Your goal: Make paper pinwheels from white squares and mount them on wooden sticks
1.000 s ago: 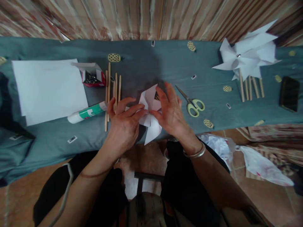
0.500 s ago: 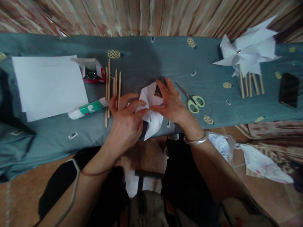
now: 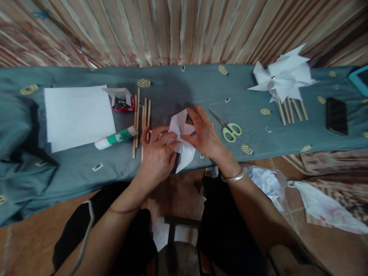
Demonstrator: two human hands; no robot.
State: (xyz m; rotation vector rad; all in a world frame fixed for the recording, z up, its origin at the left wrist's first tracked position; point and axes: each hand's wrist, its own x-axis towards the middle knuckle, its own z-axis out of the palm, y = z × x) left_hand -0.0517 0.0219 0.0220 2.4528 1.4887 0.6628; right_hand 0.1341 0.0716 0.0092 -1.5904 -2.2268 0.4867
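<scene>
A white paper pinwheel [image 3: 186, 153] lies near the front edge of the cloth-covered table, its points folded in toward the middle. My left hand [image 3: 158, 153] grips it from the left, thumb and fingers pressing close to the centre. From the right, my right hand [image 3: 205, 134] holds the same paper, thumb at the centre and fingers on the upper point. Left of my hands lie several wooden sticks [image 3: 137, 119] and a glue stick [image 3: 116, 138]. Scissors [image 3: 228, 128] with pale green handles rest to the right of my right hand.
White paper sheets [image 3: 77, 115] lie at the left beside an open red box [image 3: 123, 105] of small metal pieces. Finished pinwheels [image 3: 290, 76] on sticks are stacked at the back right, near a black phone [image 3: 337, 116]. A blue-edged device [image 3: 359, 78] shows at the far right.
The camera view has shifted, so the table appears lower and more of its right end shows. Both hands keep their hold on the paper pinwheel with little change.
</scene>
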